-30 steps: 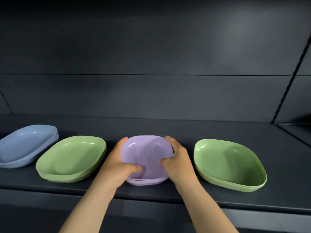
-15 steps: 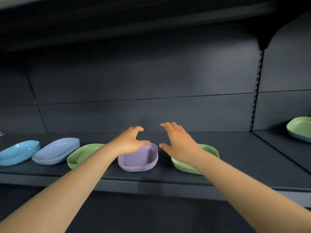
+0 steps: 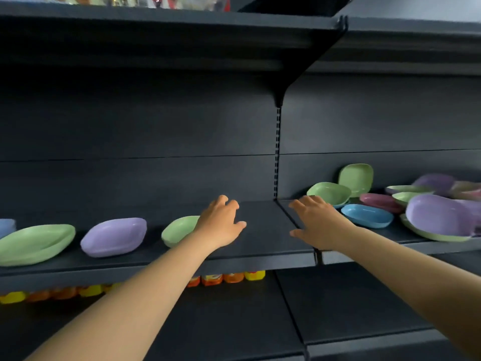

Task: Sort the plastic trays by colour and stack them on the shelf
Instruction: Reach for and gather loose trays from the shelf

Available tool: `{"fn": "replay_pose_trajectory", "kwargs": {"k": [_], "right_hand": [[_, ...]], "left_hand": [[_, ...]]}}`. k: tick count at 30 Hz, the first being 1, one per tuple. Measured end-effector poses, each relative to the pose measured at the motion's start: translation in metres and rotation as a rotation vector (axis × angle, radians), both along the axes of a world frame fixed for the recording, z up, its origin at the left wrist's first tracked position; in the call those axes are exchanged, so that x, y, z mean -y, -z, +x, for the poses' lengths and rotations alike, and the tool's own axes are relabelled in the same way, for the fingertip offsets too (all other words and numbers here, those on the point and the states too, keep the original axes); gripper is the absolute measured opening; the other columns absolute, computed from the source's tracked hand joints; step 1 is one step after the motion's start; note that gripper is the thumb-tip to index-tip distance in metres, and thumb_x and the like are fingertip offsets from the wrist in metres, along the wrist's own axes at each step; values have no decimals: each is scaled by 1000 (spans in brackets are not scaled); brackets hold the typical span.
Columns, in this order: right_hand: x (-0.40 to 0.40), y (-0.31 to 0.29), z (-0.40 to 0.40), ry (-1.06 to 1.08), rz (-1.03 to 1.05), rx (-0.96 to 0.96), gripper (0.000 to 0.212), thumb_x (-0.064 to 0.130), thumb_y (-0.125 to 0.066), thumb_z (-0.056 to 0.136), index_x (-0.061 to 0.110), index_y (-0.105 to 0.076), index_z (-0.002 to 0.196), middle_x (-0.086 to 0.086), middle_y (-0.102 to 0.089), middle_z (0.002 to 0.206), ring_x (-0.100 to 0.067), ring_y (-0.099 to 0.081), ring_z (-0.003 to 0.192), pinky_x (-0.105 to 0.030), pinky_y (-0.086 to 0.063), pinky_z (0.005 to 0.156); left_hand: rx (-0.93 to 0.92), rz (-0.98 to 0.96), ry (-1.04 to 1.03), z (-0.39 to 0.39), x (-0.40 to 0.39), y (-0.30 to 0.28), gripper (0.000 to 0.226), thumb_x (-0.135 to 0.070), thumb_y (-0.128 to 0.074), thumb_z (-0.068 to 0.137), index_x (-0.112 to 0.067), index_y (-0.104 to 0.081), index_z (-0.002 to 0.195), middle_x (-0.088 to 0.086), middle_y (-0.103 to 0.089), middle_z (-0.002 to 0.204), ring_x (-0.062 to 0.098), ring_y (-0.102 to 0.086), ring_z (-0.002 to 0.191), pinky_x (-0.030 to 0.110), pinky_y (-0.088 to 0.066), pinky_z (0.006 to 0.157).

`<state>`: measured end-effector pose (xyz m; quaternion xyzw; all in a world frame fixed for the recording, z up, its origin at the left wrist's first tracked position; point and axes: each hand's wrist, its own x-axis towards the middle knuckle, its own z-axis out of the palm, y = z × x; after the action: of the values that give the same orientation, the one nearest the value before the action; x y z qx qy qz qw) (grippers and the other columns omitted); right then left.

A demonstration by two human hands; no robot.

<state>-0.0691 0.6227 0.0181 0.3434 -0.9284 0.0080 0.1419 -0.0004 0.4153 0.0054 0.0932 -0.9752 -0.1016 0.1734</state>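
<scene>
While both arms reach over the shelf [image 3: 260, 230], the left hand [image 3: 221, 222] and right hand [image 3: 316, 222] hover with fingers loosely spread, holding nothing. On the left section, a green tray [image 3: 36, 242], a purple tray [image 3: 114, 235] and another green tray [image 3: 179, 229] sit in a row, long axes running left to right. On the right section, a blue tray [image 3: 367, 216] lies among a mixed pile, one green tray [image 3: 356, 178] propped upright against the back panel.
</scene>
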Motion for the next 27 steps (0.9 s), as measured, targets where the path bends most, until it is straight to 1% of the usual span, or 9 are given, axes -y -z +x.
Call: {"fn": "replay_pose_trajectory", "kwargs": {"k": [3, 9, 12, 15, 18, 21, 23, 25, 27], "right_hand": [[-44, -3, -18, 61, -30, 1, 67, 45, -55, 89, 16, -29, 143, -7, -37, 141, -27, -30, 133, -37, -31, 107], [-118, -6, -81, 118, -81, -27, 63, 45, -57, 88, 16, -35, 139, -6, -41, 137, -27, -33, 130, -35, -34, 105], [-148, -5, -131, 129, -80, -28, 63, 46, -57, 88, 18, -34, 140, -4, -43, 135, -27, -34, 130, -33, -33, 105], [-175, -6, -193, 142, -70, -31, 66, 48, -57, 86, 20, -34, 140, -4, -43, 137, -26, -35, 130, -34, -32, 107], [-198, -14, -256, 120, -89, 6, 65, 42, -58, 87, 19, -32, 143, -6, -41, 139, -26, -34, 130, -31, -29, 106], [-216, -22, -319, 91, -89, 43, 68, 40, -62, 87, 20, -32, 144, -6, -37, 144, -27, -33, 133, -32, -27, 107], [-224, -25, -362, 70, -86, 62, 70, 38, -64, 86, 19, -32, 144, -5, -36, 147, -26, -32, 135, -32, -27, 109], [-227, -26, -403, 30, -93, 73, 71, 37, -67, 84, 18, -33, 144, -4, -37, 148, -26, -34, 134, -32, -28, 110], [-225, -27, -442, -11, -105, 68, 73, 36, -68, 83, 18, -33, 145, -4, -37, 149, -24, -35, 135, -33, -27, 111]], "left_hand": [[15, 36, 41, -18, -32, -7, 48, -39, -50, 94, -17, -41, 137, 1, -34, 142, 21, -36, 131, 34, -38, 102], [43, 100, 94, -83, -87, -13, 47, -37, -49, 95, -18, -40, 137, 0, -34, 142, 20, -38, 129, 28, -35, 90], [58, 94, 101, -133, -111, -14, 46, -35, -52, 94, -17, -42, 135, 1, -36, 140, 20, -40, 127, 28, -37, 91], [78, 90, 115, -192, -131, -16, 49, -36, -57, 90, -18, -42, 134, 0, -36, 140, 19, -38, 128, 30, -38, 95], [102, 97, 123, -255, -147, -17, 58, -39, -64, 85, -20, -41, 135, -2, -38, 139, 18, -40, 126, 29, -38, 96], [143, 131, 77, -316, -159, -14, 68, -43, -69, 80, -22, -39, 137, -2, -38, 140, 18, -40, 128, 31, -38, 98], [168, 175, 14, -355, -162, -8, 76, -45, -71, 77, -20, -37, 139, 1, -37, 143, 20, -38, 131, 32, -37, 102], [184, 236, -68, -388, -161, 2, 84, -49, -74, 73, -18, -36, 141, 3, -39, 145, 21, -41, 131, 34, -38, 105], [189, 319, -144, -415, -157, 14, 87, -50, -74, 72, -14, -36, 142, 6, -42, 144, 23, -45, 129, 35, -40, 104]]}}
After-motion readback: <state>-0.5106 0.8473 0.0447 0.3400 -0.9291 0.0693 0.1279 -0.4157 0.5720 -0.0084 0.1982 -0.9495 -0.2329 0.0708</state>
